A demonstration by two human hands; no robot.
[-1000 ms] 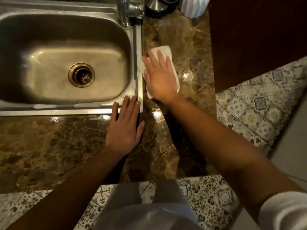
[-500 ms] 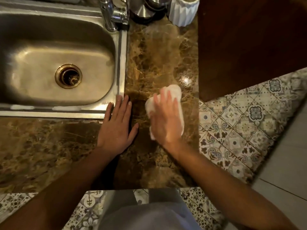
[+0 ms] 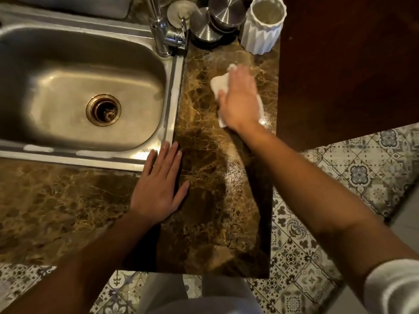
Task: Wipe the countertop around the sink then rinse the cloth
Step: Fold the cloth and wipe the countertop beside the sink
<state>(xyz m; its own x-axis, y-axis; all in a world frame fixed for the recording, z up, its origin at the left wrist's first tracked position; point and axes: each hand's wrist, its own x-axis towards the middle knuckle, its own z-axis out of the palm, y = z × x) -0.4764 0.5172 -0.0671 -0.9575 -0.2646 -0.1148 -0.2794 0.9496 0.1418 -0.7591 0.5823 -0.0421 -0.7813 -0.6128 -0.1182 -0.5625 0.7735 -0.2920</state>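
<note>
Hands: both lay flat with fingers spread, neither curled round anything.
Right hand: the right hand (image 3: 241,98) pressed palm-down on the white cloth (image 3: 218,83), fingers extended and slightly blurred, so it was probably mid-stroke; it pinned the cloth rather than gripped it.
Left hand: the left hand (image 3: 158,186) rested open on the desk (image 3: 204,200) at the sink's near right corner, fingertips just touching the steel rim, seemingly bracing the body.
Cloth: it lay on the strip of desk to the right of the sink (image 3: 172,87), mostly hidden under the palm, with edges showing at the fingertips and beside the wrist.
Nearby: a white ribbed vase (image 3: 260,30) and some steel lids (image 3: 206,26) stood at the back of that strip, just beyond the cloth; the faucet (image 3: 162,35) sat at the sink's rear right corner.
Surface: wet glints showed on the marble near the right wrist and further toward the front edge, which suggested that strip had been gone over.
Progress: wiping looked under way on the right side only.
Left to do: the desk in front of the sink showed no clear wet sheen, so I judged it still to be wiped; the back edge was hard to read. No water ran, and the rinse had not yet begun.
</note>
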